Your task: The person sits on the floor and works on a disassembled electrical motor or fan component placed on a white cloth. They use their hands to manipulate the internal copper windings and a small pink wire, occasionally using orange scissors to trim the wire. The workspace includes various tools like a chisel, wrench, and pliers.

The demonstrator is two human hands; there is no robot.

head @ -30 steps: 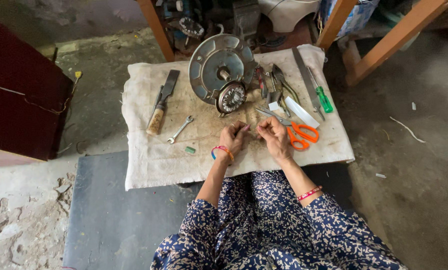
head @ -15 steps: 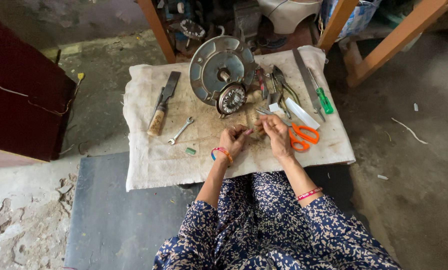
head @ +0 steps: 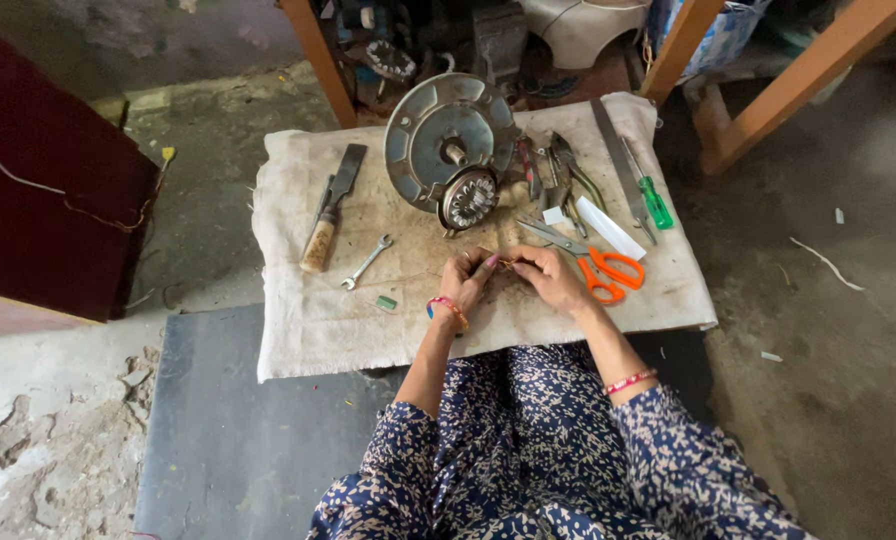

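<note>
Both hands meet over the cloth [head: 318,330]: the left hand [head: 465,280] and right hand [head: 548,278] pinch a small thin piece [head: 505,263] between their fingertips; it looks like wire, light and bendable, best gripped near its ends. Just right lies one pair of orange scissors [head: 603,270]; ahead, one round motor housing [head: 448,150]; left, one wrench [head: 368,262].

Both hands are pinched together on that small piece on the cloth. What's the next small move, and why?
Probably keep working the small piece between both hands before reaching for a tool. The left hand and right hand meet on it, though it is too small to identify. The orange scissors lie beside the right hand.
</note>
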